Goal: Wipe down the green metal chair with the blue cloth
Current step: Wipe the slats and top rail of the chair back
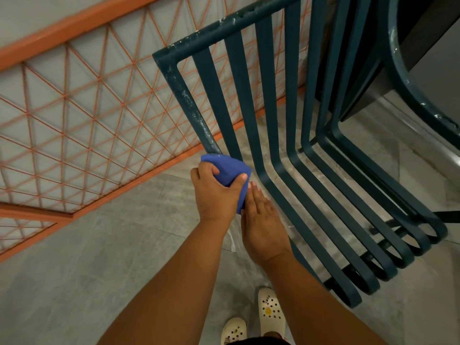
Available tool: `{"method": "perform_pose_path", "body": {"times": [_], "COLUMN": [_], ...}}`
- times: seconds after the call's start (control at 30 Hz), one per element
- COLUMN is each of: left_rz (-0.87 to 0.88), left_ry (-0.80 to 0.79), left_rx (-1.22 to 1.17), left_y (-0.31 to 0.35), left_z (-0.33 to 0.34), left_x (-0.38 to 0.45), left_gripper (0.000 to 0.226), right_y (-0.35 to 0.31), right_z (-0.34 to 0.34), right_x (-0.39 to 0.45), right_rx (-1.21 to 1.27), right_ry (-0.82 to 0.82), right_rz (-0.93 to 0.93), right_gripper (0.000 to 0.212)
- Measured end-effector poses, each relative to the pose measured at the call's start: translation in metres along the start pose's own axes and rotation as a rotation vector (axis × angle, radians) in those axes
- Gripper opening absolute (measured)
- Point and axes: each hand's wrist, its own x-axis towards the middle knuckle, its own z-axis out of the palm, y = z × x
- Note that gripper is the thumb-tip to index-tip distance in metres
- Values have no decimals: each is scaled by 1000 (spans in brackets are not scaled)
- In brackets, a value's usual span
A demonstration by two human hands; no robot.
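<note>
Now our left hand (216, 192) grips the crumpled blue cloth (230, 170) around the slatted green metal chair (263, 100) frame; our right hand (263, 220) lies flat beside it, fingers straight.

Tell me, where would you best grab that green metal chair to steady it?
Grip the green slatted metal chair by its top rail, coming from above. That bar is bare and slim enough for fingers to wrap, whereas the left hand already works the blue cloth on the side post.
</note>
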Motion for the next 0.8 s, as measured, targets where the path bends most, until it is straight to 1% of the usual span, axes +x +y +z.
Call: {"method": "perform_pose_path", "body": {"times": [0.1,0.17,0.23,0.43,0.53,0.6,0.67,0.73,0.8], "left_rz": [-2,15,23,-17,-61,-66,-61,-73,-102], "left_ry": [74,145,172,38,90,140,157,135,82], "left_rx": [-54,-93,-104,-64,-112,-156,-173,-175,-183], "left_y": [3,5,4,-9,-3,4,8,10,9], "left_z": [-3,-4,-2,6,-1,-5,-6,-5,-1], "left_x": [14,25,29,21,38,45,43,33,21], "left_gripper": [44,44,45,52,47,46,46,47,50], "right_y": [-1,-1,-2,-3,-6,-10,-17,-26,-31], "right_z": [-1,-2,-3,-7,-12,-18,-22,-23,-19], "right_x": [-3,-4,-3,-1,1,9,23,37,45], "right_rx": [-47,-59,-37,32,53,70,132,246,285], "right_ry": [-4,-5,-12,-40,33,115,171,188,190], "right_rz": [5,5,18,52,91,116,134,152,135], "right_gripper": [58,55,52,53,50,46,39,38,42]}}
